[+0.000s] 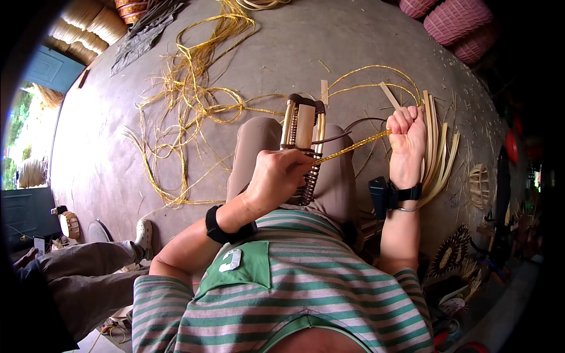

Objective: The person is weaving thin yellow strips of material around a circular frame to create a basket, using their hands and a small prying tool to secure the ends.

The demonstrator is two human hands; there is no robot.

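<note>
A narrow half-woven frame (pixel 305 126) of pale slats and dark brown binding rests upright between my knees. My left hand (pixel 279 175) is closed at its near side, with thumb and fingers pinched where a yellow cord (pixel 353 145) meets the weave. That cord runs taut up to the right, into the fist of my right hand (pixel 407 132). Beyond the fist it loops back over the floor toward the frame's far end. A loose dark brown strand (pixel 347 130) sticks out from the frame toward my right hand. The left fingertips are partly hidden.
Tangled yellow cord (pixel 188 100) spreads over the floor ahead and left. Pale flat strips (pixel 438 147) lie beside my right wrist. Pink woven baskets (pixel 456 23) stand at the far right. Another person's legs (pixel 94 265) extend in from the left. A small woven piece (pixel 478 187) lies right.
</note>
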